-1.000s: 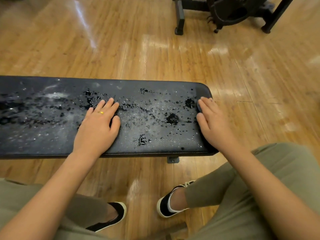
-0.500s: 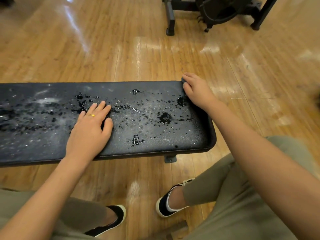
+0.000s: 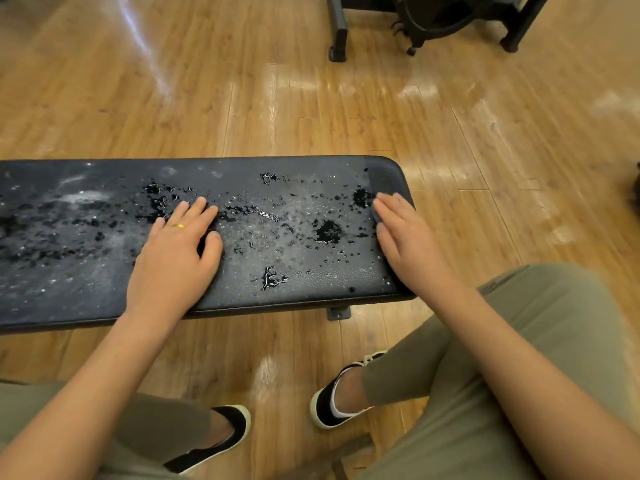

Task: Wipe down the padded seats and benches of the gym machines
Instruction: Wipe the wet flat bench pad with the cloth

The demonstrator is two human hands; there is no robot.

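Across the middle of the head view, a black padded bench (image 3: 69, 289) runs from the left edge to a rounded end right of centre, standing on a glossy wooden floor (image 3: 242, 98). Its top is speckled with water droplets (image 3: 325, 232) and pale smears, thickest along the middle; a narrow strip at the rounded end looks matte and dry. The left hand (image 3: 173, 258) lies flat on the padding near the middle, palm down, fingers straight and slightly spread, with a gold ring (image 3: 178, 226) on one finger. The right hand (image 3: 405, 244) presses flat on the bench's right end, fingers straight and held together, pointing away from the person. Whether anything lies under that palm I cannot tell. Below the bench are olive trousers (image 3: 519, 358) and two black slip-on shoes (image 3: 329, 403). At the top right stands the dark frame of a gym machine (image 3: 337, 26), well apart from the bench.
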